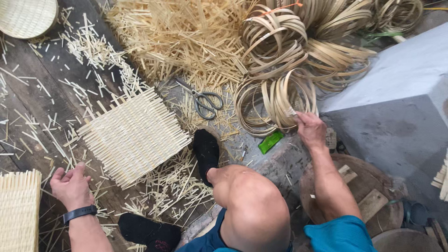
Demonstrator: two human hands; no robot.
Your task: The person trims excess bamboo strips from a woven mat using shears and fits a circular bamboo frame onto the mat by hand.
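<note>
Floor's a proper mess here: dark wooden planks (32, 88) buried under short pale bamboo offcuts (93, 51), with a bigger heap of cut splints (182, 32) piled up top centre. A pair of grey-handled scissors (203, 100) lies just below that heap, between the square woven mat (133, 135) and the coils. The mat is flat, tightly plaited from thin pale strips with loose ends sticking out all round its edges, and it sits between the two hands with a black-socked foot (206, 151) touching its right corner. A second black-socked foot (149, 231) rests lower down among the scraps. There's a small green flat thing (270, 141) near the coils, can't tell what it is. Round woven tray (25, 16) in the top left corner, another woven panel (18, 212) at the bottom left edge, a grey concrete block (396, 102) on the right and a round wooden stool (368, 196) under the right arm. The right hand (310, 130) is reaching out and pinching the rim of a coil of bamboo strips (277, 100), fingers closed on a few of the thin flat bands; more coiled bundles (298, 42) are stacked behind it. The left hand (71, 184), with a dark wristband, is pressed on the planks just below-left of the mat, fingers loosely curled, gripping nothing as far as I can see.
</note>
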